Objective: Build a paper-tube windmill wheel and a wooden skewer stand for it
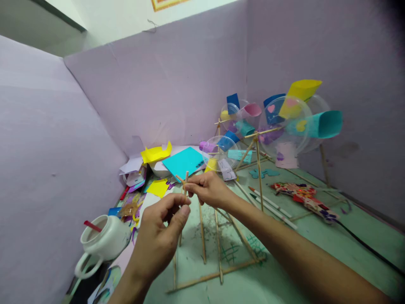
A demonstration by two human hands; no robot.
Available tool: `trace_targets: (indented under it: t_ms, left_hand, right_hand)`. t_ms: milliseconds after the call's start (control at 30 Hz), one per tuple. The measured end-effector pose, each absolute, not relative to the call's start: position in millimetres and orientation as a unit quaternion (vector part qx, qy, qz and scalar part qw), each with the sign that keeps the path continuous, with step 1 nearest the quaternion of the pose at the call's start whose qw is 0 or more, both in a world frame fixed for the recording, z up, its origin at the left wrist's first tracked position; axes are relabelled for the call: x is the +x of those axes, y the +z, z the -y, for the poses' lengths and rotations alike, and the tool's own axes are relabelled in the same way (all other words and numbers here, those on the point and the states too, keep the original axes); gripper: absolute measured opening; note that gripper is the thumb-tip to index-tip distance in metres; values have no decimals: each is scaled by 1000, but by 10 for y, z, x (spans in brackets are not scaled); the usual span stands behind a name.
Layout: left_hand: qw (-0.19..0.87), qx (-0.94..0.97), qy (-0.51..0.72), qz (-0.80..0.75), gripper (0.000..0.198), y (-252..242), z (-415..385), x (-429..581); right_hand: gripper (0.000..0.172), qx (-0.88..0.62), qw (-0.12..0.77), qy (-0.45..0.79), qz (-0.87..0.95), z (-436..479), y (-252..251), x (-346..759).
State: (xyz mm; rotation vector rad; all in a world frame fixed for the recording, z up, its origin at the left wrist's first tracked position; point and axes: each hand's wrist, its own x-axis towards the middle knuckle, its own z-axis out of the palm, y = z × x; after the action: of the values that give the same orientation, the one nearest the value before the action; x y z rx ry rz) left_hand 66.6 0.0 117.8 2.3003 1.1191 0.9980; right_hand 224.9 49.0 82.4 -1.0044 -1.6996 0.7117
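A frame of thin wooden sticks (202, 236) stands on the table before me, its uprights meeting near the top where short stick ends cross. My right hand (210, 188) pinches at this crossing, thumb and fingers closed on a stick. Just below and to the left is my left hand (161, 236), fingers curled, with thumb and forefinger tips close together beside the upright. Whatever lies between those tips is too small to make out. The frame's lower crossbar (215, 276) rests on the pale green tabletop, partly behind my left hand.
Wheels of clear plastic discs (284, 122) with coloured paper cups stand on stick supports at the right. A patterned glue gun (308, 200) with a black cord and several pens (275, 207) lie nearby. A white teapot-like pot (106, 238), yellow paper (156, 153) and turquoise paper (185, 161) are leftward.
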Motion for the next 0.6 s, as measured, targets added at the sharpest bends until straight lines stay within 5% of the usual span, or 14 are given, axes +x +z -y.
trace_targets:
  t_ms: [67, 133, 333, 400, 600]
  left_hand:
    - [305, 795, 337, -403, 26, 1269, 31, 728]
    - [303, 787, 338, -418, 30, 1259, 90, 842]
    - [-202, 827, 338, -400, 26, 1004, 218, 1027]
    - [-289, 831, 279, -386, 28, 1059, 172, 1006]
    - [-202, 903, 73, -372, 22, 1649, -207, 1143]
  right_hand:
    - [28, -405, 504, 277, 710, -487, 819, 2252]
    - [28, -395, 511, 265, 716, -493, 809, 2254]
    - [30, -400, 519, 253, 712, -529, 771, 2245]
    - [30, -395, 522, 239, 717, -537, 756, 2241]
    - [22, -428, 519, 211, 709, -542, 737, 2239]
